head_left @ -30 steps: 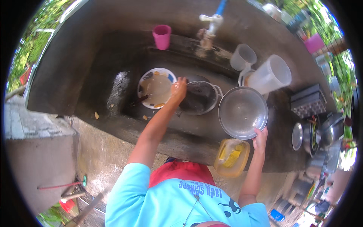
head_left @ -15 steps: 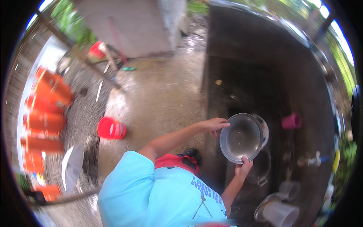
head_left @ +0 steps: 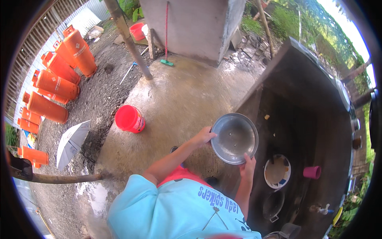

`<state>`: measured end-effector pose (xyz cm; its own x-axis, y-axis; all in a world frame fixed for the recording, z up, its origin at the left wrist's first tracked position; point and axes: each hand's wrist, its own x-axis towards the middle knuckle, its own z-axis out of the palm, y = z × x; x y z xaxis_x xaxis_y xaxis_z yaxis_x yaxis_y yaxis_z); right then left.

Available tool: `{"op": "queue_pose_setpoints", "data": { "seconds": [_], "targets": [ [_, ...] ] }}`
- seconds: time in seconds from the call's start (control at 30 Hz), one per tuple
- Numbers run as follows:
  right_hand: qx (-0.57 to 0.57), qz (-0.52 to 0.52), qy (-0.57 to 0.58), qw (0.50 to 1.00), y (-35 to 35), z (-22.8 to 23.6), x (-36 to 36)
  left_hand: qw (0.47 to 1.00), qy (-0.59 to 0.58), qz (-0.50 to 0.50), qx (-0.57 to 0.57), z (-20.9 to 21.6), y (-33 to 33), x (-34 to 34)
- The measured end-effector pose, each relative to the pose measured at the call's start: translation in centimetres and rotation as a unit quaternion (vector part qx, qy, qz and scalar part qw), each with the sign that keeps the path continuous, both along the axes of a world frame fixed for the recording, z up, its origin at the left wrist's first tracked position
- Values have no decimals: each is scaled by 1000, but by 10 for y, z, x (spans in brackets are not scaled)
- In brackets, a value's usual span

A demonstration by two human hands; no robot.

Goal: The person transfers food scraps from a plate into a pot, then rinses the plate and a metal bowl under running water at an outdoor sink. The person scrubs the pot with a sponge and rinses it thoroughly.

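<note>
Between my hands is a round grey metal pot lid [head_left: 234, 138], its hollow side facing up, with two small rivets showing near its middle. The thumb of my left hand [head_left: 204, 136] presses on the left rim, its fingers closed underneath. My right hand [head_left: 247, 167] grips the near right rim in the same way. The lid hangs over the edge of a dark concrete wash basin [head_left: 274, 95]. Inside that basin, to the right of the lid, stand a white bucket [head_left: 277, 172] with cloudy contents, a pink cup [head_left: 312, 172] and a metal pot [head_left: 273, 205].
A tap [head_left: 321, 209] juts from the basin's right wall. On the wet concrete floor at left stands a red bucket [head_left: 129, 118]. Beyond it are a grey umbrella [head_left: 73, 143], several orange gas cylinders [head_left: 55, 83], a wooden post [head_left: 129, 40] and a green broom [head_left: 167, 62].
The view has swung to the right-hand side of the basin dropping lower, with the lid now left of the white bucket instead of above it. Both hands keep their hold on the lid.
</note>
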<state>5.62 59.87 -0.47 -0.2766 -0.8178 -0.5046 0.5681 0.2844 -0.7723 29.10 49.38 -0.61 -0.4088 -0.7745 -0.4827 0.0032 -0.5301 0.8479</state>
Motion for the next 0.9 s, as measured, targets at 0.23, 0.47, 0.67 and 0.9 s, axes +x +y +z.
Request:
{"op": "queue_pose_setpoints", "data": {
  "seconds": [0.23, 0.47, 0.67, 0.9],
  "targets": [
    [-27, 71, 40, 996, -127, -8, 150, 985, 63, 157, 17, -21, -57, 159],
    [-174, 144, 300, 927, -268, 6, 329, 929, 50, 367, 20, -11, -124, 340],
    [-271, 303, 376, 833, -383, 14, 476, 869, 100, 484, 10, -32, -189, 453],
    [-401, 393, 423, 711, -547, 22, 678, 801, 102, 590, 10, -51, -292, 600]
  ]
}}
